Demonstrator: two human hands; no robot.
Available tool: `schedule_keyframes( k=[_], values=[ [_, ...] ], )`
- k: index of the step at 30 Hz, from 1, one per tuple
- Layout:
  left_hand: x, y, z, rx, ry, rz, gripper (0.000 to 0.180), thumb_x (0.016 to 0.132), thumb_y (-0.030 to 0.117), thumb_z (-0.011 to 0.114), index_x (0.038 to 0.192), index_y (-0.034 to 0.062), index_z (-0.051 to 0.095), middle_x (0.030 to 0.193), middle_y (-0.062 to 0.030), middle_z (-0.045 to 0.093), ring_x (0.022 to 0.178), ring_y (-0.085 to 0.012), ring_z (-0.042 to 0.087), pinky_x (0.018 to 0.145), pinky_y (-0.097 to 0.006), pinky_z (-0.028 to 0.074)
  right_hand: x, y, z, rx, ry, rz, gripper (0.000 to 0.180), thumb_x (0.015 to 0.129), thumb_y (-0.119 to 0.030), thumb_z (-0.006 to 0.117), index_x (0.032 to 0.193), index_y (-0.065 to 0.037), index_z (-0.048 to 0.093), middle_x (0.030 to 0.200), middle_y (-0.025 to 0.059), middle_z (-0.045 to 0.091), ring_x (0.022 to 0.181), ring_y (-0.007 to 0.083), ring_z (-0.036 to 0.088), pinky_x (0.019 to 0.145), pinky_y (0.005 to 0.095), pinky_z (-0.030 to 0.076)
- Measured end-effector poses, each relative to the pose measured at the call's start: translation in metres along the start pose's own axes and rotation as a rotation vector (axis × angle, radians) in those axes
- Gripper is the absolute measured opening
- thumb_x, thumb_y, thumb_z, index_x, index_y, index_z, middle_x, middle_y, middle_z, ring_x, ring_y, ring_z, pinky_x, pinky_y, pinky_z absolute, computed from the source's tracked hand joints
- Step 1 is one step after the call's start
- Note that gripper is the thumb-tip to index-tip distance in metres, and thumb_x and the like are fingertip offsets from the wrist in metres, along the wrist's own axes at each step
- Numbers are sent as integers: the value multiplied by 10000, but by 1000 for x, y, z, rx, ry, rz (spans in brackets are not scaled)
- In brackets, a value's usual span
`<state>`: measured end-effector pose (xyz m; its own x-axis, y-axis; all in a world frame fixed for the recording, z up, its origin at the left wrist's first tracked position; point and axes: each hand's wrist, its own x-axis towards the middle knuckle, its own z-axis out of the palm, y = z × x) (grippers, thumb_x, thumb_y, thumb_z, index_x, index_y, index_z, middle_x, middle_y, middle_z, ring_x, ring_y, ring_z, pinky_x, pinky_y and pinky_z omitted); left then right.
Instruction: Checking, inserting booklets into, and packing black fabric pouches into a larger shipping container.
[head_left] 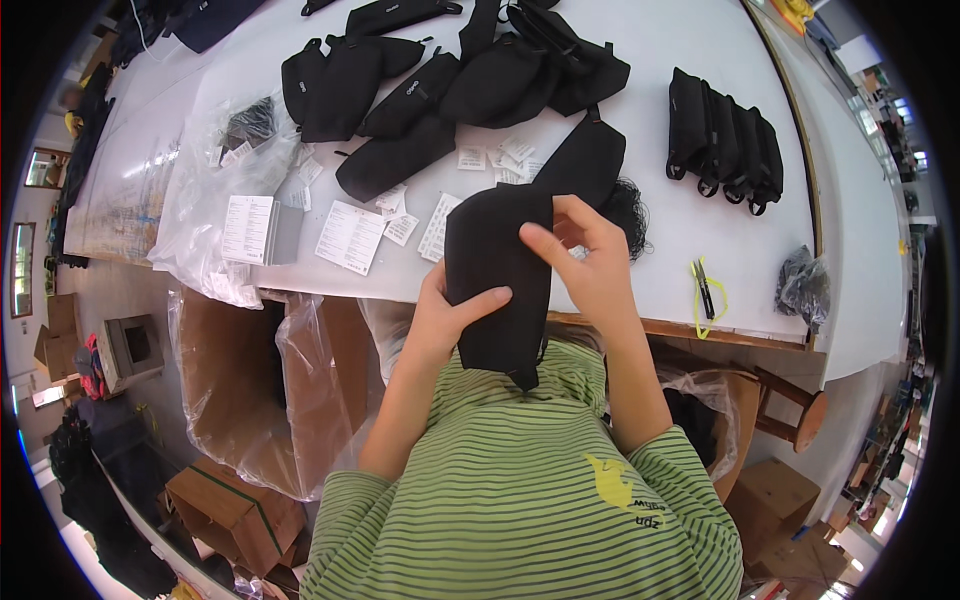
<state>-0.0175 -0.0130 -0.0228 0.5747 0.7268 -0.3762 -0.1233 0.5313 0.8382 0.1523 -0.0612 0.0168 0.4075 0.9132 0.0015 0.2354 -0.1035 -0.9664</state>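
Observation:
A flat black fabric pouch (498, 265) with tapered ends is held up before my chest, just over the table's near edge. My left hand (455, 305) grips its left side, thumb lying across the front. At the upper right edge, my right hand (583, 255) pinches the pouch between thumb and fingers. Behind it another black pouch (588, 155) lies on the table, beside a tangle of black cord (628, 215). Further back is a loose heap of similar black pouches (500, 80). Small white printed labels (515, 155) are scattered between the heap and my hands.
A stack of printed cards (250, 230) and an open leaflet (350, 237) lie left, by clear plastic bags (190, 220). On the right are a row of black pouches (725, 140), thread snips (706, 290) with yellow cord, and a bundled dark bag (803, 285). Plastic-lined cartons (250, 390) stand below the table.

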Motion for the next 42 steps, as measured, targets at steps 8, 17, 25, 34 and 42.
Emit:
schedule_keyframes(
  k=[8, 17, 25, 34, 42],
  values=[
    [6, -5, -2, -160, 170, -62, 458, 793, 100, 678, 1196, -2, 489, 1076, -104, 598, 962, -189, 599, 850, -310, 485, -15, 9, -3, -63, 326, -202, 126, 855, -164, 632, 891, -43, 639, 803, 64, 600, 680, 128, 540, 620, 252, 412],
    [15, -2, 0, -729, 140, -34, 349, 888, 191, 516, 1192, 24, 475, 1168, -107, 562, 1103, -241, 538, 962, -420, 418, -69, 2, 28, -471, -74, -141, 499, 729, -194, 744, 1204, -178, 594, 1235, 75, 477, 799, 192, 541, 661, 287, 470],
    [7, -14, -3, -613, 103, -40, 434, 863, 168, 573, 1246, 24, 429, 1221, -108, 511, 1132, -230, 508, 975, -398, 404, -42, 44, 21, -88, 42, -213, 238, 787, -84, 672, 1024, -81, 646, 1254, 96, 504, 1093, 245, 538, 863, 327, 464],
    [9, 2, -33, 195, 190, 572, 543, 790, 52, 701, 1273, 44, 450, 1278, -89, 460, 1099, -169, 503, 948, -284, 389, -33, 43, -11, 331, -113, 38, 203, 831, -39, 627, 1034, -43, 625, 1180, 55, 551, 979, 104, 531, 681, 209, 468],
    [16, -5, -26, 356, 208, 452, 163, 799, 25, 686, 949, 10, 623, 991, -33, 594, 902, -114, 548, 782, -216, 424, -34, 39, -32, 200, -29, 212, 201, 840, -103, 658, 1032, -45, 640, 969, 21, 645, 684, 37, 560, 542, 195, 455]
  ],
)
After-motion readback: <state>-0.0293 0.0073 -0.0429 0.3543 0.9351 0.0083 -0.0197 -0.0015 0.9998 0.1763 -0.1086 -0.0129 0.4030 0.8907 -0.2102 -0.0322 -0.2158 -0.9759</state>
